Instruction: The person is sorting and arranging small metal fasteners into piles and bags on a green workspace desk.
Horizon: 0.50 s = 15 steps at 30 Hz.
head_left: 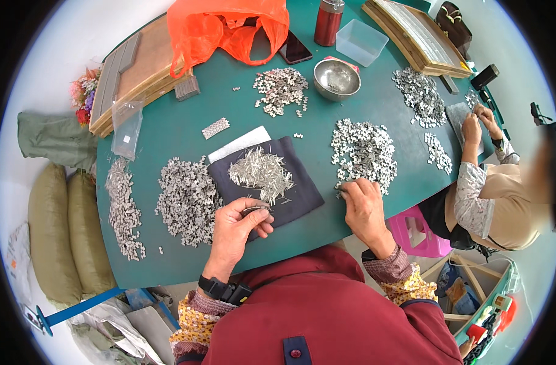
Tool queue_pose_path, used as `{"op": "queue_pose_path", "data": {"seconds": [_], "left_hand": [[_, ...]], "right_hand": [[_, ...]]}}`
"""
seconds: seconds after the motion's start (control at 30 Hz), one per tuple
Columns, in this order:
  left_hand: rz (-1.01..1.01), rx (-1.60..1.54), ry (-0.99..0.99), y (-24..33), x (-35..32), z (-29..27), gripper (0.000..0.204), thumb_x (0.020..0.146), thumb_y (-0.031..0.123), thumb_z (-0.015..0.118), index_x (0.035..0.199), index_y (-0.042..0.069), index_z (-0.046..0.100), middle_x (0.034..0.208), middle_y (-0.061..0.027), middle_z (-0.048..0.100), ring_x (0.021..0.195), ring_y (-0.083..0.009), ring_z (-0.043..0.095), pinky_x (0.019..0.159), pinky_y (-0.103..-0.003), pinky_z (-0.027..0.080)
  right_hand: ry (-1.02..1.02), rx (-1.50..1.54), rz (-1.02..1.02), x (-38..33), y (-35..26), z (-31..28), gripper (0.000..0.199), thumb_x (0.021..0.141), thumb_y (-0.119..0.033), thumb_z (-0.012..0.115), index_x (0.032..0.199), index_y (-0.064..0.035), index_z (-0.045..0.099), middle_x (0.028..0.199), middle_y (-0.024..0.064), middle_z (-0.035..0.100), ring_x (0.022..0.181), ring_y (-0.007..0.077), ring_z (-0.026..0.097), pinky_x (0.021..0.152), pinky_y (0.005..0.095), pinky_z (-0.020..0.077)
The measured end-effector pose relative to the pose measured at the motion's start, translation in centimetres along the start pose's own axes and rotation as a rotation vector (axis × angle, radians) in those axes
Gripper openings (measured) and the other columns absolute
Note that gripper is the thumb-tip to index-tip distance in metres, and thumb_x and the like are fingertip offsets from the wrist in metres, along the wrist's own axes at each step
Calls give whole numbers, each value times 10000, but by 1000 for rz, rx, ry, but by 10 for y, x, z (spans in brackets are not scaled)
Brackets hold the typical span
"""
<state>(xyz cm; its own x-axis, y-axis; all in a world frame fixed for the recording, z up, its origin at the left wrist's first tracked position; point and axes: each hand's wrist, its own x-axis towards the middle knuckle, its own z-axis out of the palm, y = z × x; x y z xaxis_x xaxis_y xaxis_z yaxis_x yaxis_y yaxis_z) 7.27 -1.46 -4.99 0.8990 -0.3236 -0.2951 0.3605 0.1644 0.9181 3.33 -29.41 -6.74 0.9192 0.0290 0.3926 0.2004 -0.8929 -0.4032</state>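
Pinching a small dark metallic piece (255,210) between thumb and curled fingers, the left hand (234,228) is just below the centre of the frame, over the lower-left part of a dark navy cloth (305,193). On that cloth lies a loose heap of thin silvery metal pins (262,173), with a white folded sheet (240,143) under its upper-left edge. The right hand (366,210), right of centre, has its fingers bent down and thumb and fingertips close together at the lower-left edge of a heap of small grey metal pieces (364,152); whether they grip one cannot be told.

Left of the cloth, a larger heap of similar grey pieces (188,198) spreads over the green table (290,234), and a long narrow heap of grey pieces (124,210) lies near the table's left edge. At upper centre, a round silver metal bowl (337,79) stands beside another scattered heap of light grey pieces (280,90). An orange plastic bag (226,27) is at the top, left of centre. At the right of the frame, a co-worker's hands (477,125) meet over a grey flat slab (459,118).
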Motion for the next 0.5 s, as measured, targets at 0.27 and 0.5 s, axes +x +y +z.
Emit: {"op": "queue_pose_path", "data": {"seconds": [0.27, 0.5], "left_hand": [[-27, 4, -11, 4, 5, 9, 144, 910, 35, 659, 1017, -60, 668, 817, -145, 704, 673, -188, 684, 566, -272, 541], [-24, 6, -28, 4, 6, 13, 143, 908, 33, 664, 1017, -60, 671, 820, -142, 703, 668, -186, 683, 561, -272, 543]], "right_hand": [[-21, -23, 68, -5, 3, 0, 102, 818, -33, 660, 909, -54, 620, 829, 85, 554, 792, 278, 537, 733, 397, 375], [12, -143, 83, 4, 1, 12, 122, 833, -133, 692, 856, -50, 606, 811, 99, 542, 786, 302, 524, 734, 406, 382]]}}
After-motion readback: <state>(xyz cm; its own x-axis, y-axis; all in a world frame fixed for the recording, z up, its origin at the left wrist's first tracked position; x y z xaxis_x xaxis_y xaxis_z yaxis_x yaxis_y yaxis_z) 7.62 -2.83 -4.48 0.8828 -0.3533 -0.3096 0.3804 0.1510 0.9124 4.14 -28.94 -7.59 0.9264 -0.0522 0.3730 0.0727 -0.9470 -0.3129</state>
